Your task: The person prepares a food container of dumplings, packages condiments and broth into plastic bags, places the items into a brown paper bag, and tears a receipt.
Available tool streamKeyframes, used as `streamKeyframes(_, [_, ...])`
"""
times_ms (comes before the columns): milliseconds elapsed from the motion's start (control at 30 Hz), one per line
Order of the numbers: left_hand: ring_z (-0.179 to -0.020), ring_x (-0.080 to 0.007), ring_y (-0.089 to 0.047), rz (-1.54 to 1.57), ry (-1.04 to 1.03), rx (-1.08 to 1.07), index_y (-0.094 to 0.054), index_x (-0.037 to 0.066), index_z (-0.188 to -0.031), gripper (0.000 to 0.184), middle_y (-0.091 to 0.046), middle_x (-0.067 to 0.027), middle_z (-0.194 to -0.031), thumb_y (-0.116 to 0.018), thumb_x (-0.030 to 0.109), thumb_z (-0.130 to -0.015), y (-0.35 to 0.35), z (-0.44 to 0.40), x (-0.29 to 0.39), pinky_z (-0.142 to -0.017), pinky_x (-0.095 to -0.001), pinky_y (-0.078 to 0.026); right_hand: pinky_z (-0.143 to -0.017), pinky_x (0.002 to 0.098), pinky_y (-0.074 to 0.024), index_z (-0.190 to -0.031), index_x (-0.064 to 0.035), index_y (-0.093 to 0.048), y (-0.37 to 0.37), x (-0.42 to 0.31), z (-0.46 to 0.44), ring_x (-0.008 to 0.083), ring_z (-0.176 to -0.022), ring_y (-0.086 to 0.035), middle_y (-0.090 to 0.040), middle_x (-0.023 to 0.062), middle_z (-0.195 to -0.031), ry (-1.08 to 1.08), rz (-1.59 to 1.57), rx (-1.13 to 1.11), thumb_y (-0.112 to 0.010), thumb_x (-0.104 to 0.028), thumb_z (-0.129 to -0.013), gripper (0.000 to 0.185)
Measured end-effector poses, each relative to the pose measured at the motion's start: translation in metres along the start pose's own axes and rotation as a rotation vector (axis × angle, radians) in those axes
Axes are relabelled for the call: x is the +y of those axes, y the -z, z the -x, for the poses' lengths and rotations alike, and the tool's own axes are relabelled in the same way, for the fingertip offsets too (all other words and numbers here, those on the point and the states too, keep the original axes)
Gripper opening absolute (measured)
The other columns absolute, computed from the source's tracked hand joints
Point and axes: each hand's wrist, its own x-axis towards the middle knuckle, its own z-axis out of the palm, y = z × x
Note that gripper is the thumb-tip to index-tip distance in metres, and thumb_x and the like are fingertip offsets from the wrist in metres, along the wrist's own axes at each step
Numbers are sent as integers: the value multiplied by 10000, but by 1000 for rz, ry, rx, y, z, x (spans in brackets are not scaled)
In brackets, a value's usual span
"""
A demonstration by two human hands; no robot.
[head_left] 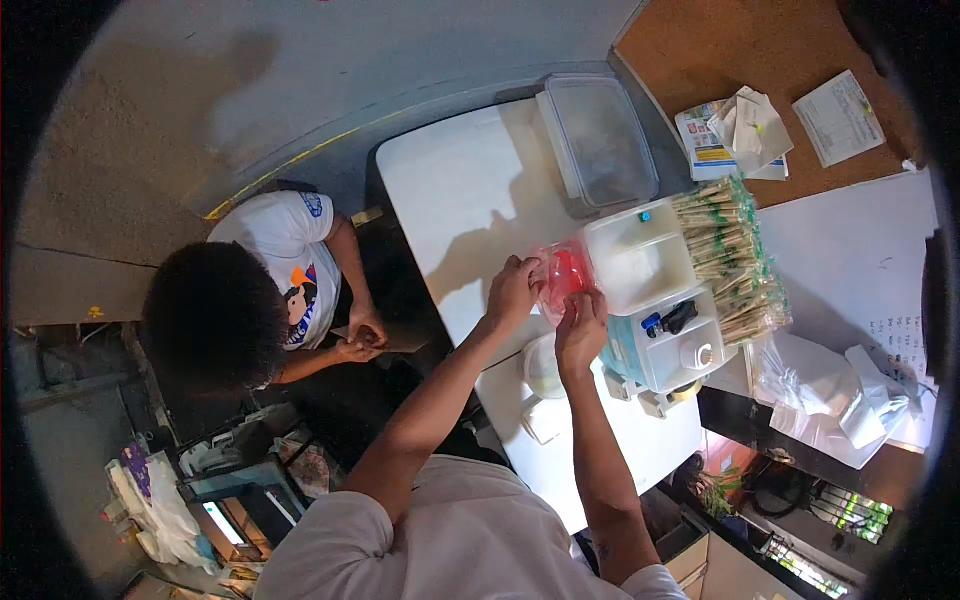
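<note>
A clear plastic bag with something red in it (567,268) is held up over the white table. Its left edge is pinched in the fingers of my left hand (512,292). My right hand (581,332) grips the lower edge, thumb and fingers closed. What the red content is, I cannot make out. Just beyond the bag stands a white plastic bin (637,258). Closer to my right hand is a white and pale teal container (650,350) with dark blue and black small items (672,320) on top. A white round tub (543,366) sits below my hands.
A clear lidded box (603,140) stands at the table's (450,180) far end. Bundled wooden sticks in green-marked wrappers (730,262) lie beyond the bins. White plastic bags (835,390) hang at the right. A seated person (270,270) is at the left, hands together.
</note>
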Motion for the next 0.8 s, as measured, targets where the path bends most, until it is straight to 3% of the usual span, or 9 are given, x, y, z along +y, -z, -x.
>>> streamKeyframes(133, [-846, -332, -664, 68, -34, -113, -635, 111, -1268, 520, -610, -155, -1003, -823, 144, -785, 20, 8, 15, -755, -439, -567, -865, 463, -481, -943, -60, -660, 12, -17, -5, 366, -1011, -585, -628, 152, -1049, 22, 31, 103, -692, -6, -819, 140])
streamKeyframes(233, [-830, -305, -650, 122, -154, -41, -628, 117, -1292, 573, -607, -136, -988, -830, 112, -756, 25, 16, 26, -741, -427, -558, -850, 463, -464, -943, -55, -648, 11, -15, -2, 362, -979, -573, -613, 152, -996, 36, 2, 81, -688, 15, -814, 152])
streamKeyframes(333, [-785, -304, -618, 64, -361, -75, -664, 74, -1182, 405, -604, -120, -933, -779, 168, -806, 23, 12, 35, -711, -418, -531, -815, 464, -459, -948, -38, -632, 14, -14, -4, 374, -943, -567, -600, 166, -978, 15, -79, 72, -678, 11, -826, 139])
streamKeyframes(400, [-842, -316, -641, -101, -327, -161, -659, 78, -1135, 299, -607, -145, -1006, -697, 138, -844, -3, 5, 17, -718, -438, -548, -805, 476, -461, -934, -26, -632, 17, -15, -4, 394, -921, -558, -589, 172, -970, -89, -204, 65, -671, -21, -845, 97])
streamKeyframes(567, [-901, -366, -653, -346, -245, -177, -663, 69, -1035, 180, -607, -174, -1062, -551, 75, -895, -14, -3, 24, -769, -480, -556, -885, 388, -468, -971, -9, -516, 100, -66, -24, 260, -947, -592, -615, 140, -1014, -101, -462, 322, -536, -56, -992, 55])
streamKeyframes(700, [-894, -361, -659, -109, -267, -134, -673, 57, -1103, 243, -617, -165, -1023, -639, 113, -869, 5, 4, 9, -785, -467, -553, -936, 386, -473, -1019, -27, -477, 189, -64, -16, 236, -946, -630, -644, 155, -969, -144, -612, 392, -523, -135, -1045, 120])
streamKeyframes(733, [-877, -337, -663, 46, -60, -96, -674, 51, -1133, 317, -633, -157, -995, -723, 177, -846, 27, 15, 26, -779, -437, -545, -929, 383, -480, -1025, -29, -477, 203, -55, -13, 229, -910, -639, -647, 145, -925, -136, -581, 379, -531, -128, -1043, 114])
streamKeyframes(800, [-819, -313, -662, 56, 134, -98, -673, 37, -1095, 368, -655, -145, -932, -791, 243, -814, 43, 26, 20, -752, -425, -535, -829, 327, -520, -1074, -26, -492, 225, -36, 1, 196, -876, -645, -644, 115, -889, -261, -759, 280, -601, -12, -979, 145])
